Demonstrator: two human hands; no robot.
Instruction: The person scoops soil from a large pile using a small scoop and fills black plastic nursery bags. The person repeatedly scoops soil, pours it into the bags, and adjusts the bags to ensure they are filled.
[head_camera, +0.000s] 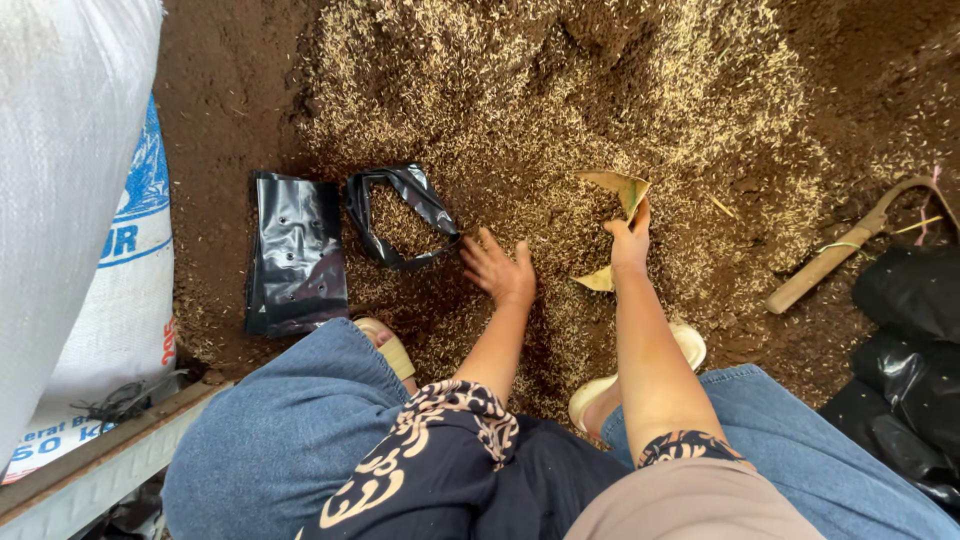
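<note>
Dry leaf (618, 190) is pinched in the right hand (630, 238) over the husk-strewn soil (560, 90); the left hand (497, 268) lies spread and empty just beside an open black grow bag (402, 215).

Wooden-handled tool (838, 258) lies right of husk-strewn soil heap (560, 90); black plastic bags (905, 370) below tool; white woven sack (75, 180) far left of heap
</note>
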